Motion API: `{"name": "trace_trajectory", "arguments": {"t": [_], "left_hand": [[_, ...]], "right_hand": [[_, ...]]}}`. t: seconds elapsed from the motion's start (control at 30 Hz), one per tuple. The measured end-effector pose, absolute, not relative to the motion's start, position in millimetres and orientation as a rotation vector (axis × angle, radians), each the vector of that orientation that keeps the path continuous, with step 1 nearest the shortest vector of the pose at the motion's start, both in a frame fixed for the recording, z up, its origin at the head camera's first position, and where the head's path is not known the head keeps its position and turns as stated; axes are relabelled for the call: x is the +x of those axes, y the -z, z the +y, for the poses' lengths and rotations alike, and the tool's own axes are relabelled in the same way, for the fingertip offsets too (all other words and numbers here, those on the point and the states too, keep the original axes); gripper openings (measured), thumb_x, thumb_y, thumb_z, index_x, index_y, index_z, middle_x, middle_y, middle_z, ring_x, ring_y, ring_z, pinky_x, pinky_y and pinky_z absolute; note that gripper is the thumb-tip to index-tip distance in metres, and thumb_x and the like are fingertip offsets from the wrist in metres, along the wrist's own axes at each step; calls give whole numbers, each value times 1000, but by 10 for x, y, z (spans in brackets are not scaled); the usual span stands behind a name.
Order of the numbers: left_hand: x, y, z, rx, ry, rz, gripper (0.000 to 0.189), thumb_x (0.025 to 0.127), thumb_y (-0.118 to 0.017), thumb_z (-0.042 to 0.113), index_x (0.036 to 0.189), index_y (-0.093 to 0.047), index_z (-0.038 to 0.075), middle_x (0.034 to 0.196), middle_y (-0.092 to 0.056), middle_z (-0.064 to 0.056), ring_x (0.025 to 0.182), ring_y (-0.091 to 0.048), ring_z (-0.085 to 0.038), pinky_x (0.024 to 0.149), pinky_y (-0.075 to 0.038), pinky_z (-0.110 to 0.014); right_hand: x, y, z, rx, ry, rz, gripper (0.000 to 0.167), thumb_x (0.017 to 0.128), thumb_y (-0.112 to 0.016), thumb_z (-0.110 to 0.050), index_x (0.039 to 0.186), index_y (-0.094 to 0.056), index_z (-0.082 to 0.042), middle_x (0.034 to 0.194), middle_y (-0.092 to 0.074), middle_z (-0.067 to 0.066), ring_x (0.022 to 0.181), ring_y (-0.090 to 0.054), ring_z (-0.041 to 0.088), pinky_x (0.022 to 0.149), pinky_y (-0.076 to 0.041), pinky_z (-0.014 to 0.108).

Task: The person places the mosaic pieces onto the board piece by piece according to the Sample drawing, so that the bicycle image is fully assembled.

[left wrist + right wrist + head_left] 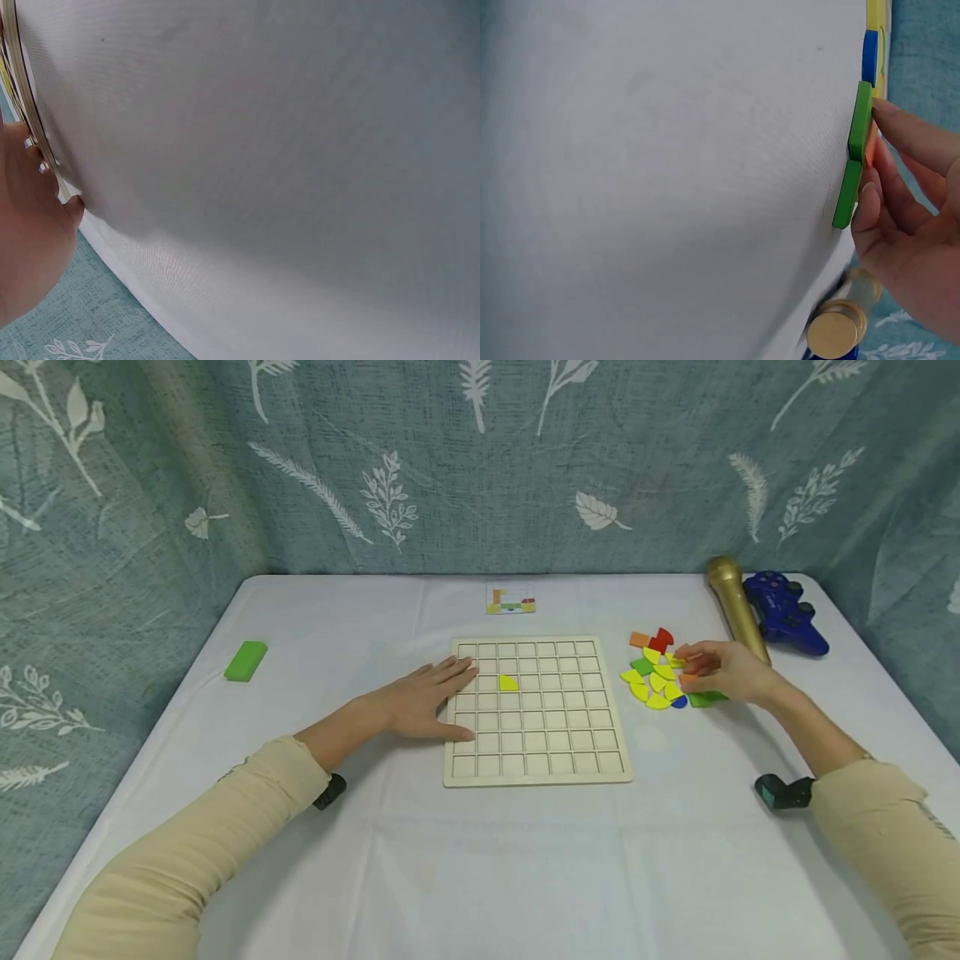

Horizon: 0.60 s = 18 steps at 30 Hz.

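My left hand rests with its fingers spread over the left edge of a pale wooden grid board. A single yellow quarter-round tile sits in one of the board's upper cells. To the board's right, my right hand reaches into a pile of small coloured tiles. Its thumb and fingertips stand apart, beside an orange tile. Two green tiles lie along its fingertips in the right wrist view, and a blue tile is just beyond them.
A small pattern card lies behind the board. Behind my right hand are a gold microphone and a blue game controller. A green block stands at the far left of the white-covered table.
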<state>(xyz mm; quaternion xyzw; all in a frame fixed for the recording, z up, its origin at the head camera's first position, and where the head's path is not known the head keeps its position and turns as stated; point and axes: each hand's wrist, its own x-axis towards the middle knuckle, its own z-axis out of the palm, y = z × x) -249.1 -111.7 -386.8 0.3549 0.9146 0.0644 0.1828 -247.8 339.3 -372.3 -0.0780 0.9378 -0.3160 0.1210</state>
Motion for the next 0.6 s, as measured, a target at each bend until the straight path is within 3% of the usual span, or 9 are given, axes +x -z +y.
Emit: {"name": "trace_trajectory", "arguments": {"t": [0.2,0.37,0.6], "left_hand": [[-2489,3869,-1122,1006,-187,2581,99,86,-48,70,155,-3,14,159,4,-4,144,7,-22,115,-3,-44],[-2491,3872,-1128,1010,-195,2577,99,86,-47,71,155,-4,14,159,4,-4,144,7,-22,115,-3,-44],[-2496,3872,-1131,1022,-200,2570,100,85,-46,72,155,-4,14,159,3,-4,144,6,-22,115,-3,-44]], "right_hand": [[-2473,3700,3399,-199,917,2734,44,86,-72,-10,124,-56,6,91,-58,12,82,-48,25,58,-41,24],[-2465,3667,3398,-99,910,2724,36,89,-69,-21,114,-64,5,94,-63,10,82,-50,24,60,-42,27],[-2535,3626,3388,142,974,2652,47,92,-66,-32,119,-60,6,90,-69,7,80,-61,18,68,-49,27]]}}
